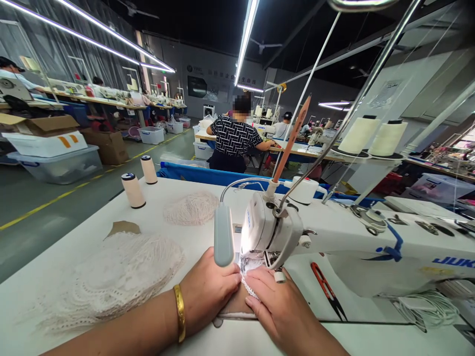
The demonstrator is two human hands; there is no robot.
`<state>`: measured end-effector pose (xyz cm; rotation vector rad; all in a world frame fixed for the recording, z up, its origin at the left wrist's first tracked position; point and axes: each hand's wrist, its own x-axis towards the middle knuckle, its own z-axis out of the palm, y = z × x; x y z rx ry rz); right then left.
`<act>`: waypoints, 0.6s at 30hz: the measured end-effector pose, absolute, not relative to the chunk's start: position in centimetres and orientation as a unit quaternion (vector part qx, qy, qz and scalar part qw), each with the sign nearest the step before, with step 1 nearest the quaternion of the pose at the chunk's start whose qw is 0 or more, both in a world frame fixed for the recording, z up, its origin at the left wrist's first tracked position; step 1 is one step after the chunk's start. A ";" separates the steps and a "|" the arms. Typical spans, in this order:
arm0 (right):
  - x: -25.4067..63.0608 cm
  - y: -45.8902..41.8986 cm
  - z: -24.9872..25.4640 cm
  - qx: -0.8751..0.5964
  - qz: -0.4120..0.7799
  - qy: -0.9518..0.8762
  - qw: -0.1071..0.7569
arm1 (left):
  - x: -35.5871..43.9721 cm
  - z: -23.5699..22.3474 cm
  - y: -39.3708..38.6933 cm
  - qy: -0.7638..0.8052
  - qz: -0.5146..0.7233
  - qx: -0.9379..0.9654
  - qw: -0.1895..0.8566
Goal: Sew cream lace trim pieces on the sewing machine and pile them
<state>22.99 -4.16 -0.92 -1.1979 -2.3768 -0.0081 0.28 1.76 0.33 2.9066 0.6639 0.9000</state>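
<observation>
A white sewing machine [272, 232] stands before me, its lamp lighting the needle area. Just left of the presser foot, my left hand [213, 284] is closed, its thumb and fingertips pinching the edge of the white lace [249, 288]. My right hand [272, 299] lies over the lace on the other side, fingers stretched forward and pressing it down, the thumb apart. Under both hands is a beige fabric panel [237, 302], partly covered by them. The needle tip is too small to make out. Orange-handled thread snips [328, 291] lie right of my right hand.
Stacked lace pieces [122, 274] lie to the left, with a smaller lace pile [191, 207] behind. Two thread cones [133, 190] stand at the table's far left edge. A grey lamp head [223, 235] hangs above my left hand. A co-worker [237, 138] sits ahead.
</observation>
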 end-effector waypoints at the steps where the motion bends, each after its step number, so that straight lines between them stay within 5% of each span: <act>1: 23.0 -4.1 -0.9 -0.439 -0.007 -0.867 0.237 | 0.3 0.3 1.9 0.218 0.291 0.932 0.011; 14: 23.7 -3.8 -1.7 -0.466 -0.047 -0.855 0.223 | 0.0 -2.8 3.5 0.311 0.277 0.903 0.106; 18: 23.7 -4.0 -1.0 -0.451 -0.050 -0.852 0.261 | 0.3 -2.5 3.7 0.355 0.251 0.899 0.059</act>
